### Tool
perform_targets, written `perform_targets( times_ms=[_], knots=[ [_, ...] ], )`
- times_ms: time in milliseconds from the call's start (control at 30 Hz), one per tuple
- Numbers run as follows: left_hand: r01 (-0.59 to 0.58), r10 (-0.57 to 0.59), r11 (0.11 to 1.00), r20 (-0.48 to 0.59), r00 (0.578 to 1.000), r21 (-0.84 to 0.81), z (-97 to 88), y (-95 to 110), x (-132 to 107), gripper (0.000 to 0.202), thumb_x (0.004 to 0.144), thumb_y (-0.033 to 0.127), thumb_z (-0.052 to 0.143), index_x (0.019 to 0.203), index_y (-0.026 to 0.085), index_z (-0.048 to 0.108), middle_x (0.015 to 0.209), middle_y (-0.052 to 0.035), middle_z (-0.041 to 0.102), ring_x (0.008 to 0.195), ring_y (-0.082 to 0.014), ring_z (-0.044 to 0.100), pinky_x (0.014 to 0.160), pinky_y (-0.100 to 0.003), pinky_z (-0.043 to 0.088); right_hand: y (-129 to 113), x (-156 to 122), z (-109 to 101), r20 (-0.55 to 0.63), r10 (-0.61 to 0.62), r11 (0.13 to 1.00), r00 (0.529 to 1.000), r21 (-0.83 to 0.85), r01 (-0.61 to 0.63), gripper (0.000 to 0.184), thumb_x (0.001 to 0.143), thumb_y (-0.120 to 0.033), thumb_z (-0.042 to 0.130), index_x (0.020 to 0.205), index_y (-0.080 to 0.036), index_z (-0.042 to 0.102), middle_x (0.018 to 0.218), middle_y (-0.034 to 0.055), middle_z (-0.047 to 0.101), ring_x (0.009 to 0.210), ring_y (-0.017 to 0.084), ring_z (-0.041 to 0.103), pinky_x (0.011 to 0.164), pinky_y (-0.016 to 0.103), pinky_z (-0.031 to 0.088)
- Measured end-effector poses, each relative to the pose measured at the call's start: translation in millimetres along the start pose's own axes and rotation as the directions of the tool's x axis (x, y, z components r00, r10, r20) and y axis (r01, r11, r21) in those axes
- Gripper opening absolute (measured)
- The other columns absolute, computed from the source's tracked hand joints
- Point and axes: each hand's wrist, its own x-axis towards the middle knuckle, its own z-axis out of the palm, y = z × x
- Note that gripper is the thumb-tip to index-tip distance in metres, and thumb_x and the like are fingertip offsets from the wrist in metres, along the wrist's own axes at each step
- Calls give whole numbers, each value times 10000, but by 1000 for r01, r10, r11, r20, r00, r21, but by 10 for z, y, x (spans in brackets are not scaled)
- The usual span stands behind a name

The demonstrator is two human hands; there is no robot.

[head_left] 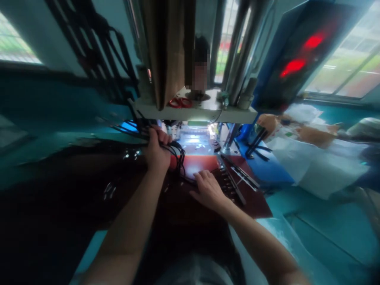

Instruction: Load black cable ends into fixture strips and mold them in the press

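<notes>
My left hand is closed in a fist around a bundle of black cables that loops down onto a dark red work plate. My right hand lies on that plate with its fingers spread, fingertips at a dark fixture tray with rows of slots. Just behind both hands the lit bed of a press machine glows white under a pale machine shelf.
Red scissors lie on the shelf. Steel columns rise above it. A person sits behind the machine. A blue panel with red lights stands at right, beside white bags. More black cables hang upper left.
</notes>
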Motion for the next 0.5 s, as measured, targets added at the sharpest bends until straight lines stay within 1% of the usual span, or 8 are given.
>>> perform_targets(
  times_ms=[33,67,167,233,300,400,433,500],
  knots=[
    [-1,1,1000,-15,1000,7,-6,8,5,267,898,217,463,646,155,524,467,60,298,408,-51,287,461,-188,323,-21,88,37,17,3,1000,1000,-22,-2,520,727,-345,666,1157,-108,494,1072,165,559,995,291,504,857,421,410],
    [-1,2,1000,-24,1000,13,-10,8,6,264,900,215,458,650,156,519,468,61,298,409,-51,289,463,-188,325,-35,167,72,45,-4,999,999,-37,6,489,733,-332,656,1141,-111,502,1048,161,575,974,289,520,841,414,410],
    [-46,46,999,-51,998,18,-40,-3,82,233,887,228,487,663,163,494,475,68,286,413,-48,291,466,-186,322,-31,304,169,112,15,999,994,-50,-9,147,816,-201,512,937,-148,575,855,105,641,810,239,585,740,349,417],
    [-116,118,993,-112,987,24,-108,28,274,225,885,215,480,665,169,471,475,74,272,408,-50,280,460,-190,304,13,305,221,63,47,999,997,-12,-47,142,834,-141,435,817,-163,574,761,84,642,724,212,589,668,310,411],
    [-206,212,977,-223,951,53,-230,138,605,223,895,193,435,673,176,443,476,77,257,405,-57,271,459,-200,292,84,264,256,-80,19,996,997,87,-12,148,834,-135,416,823,-162,562,753,80,637,702,200,584,631,287,414],
    [-313,357,934,-368,859,175,-491,499,1246,216,915,207,350,701,195,375,501,78,225,418,-71,266,484,-221,294,193,201,279,-314,-52,962,948,238,132,146,839,-137,405,885,-159,542,751,70,628,687,189,587,609,272,443],
    [-319,386,919,-373,844,231,-579,663,1456,217,925,214,302,712,201,342,520,76,215,428,-73,261,497,-224,293,217,187,282,-364,-68,947,929,269,175,140,841,-140,409,898,-164,535,743,62,625,678,186,590,600,269,452],
    [-319,422,890,-322,847,326,-720,1019,1828,241,941,201,165,725,212,269,558,68,175,450,-79,236,523,-225,288,245,167,281,-411,-94,921,907,310,236,121,846,-142,426,909,-180,522,732,43,617,659,177,594,581,261,464]
  ],
)
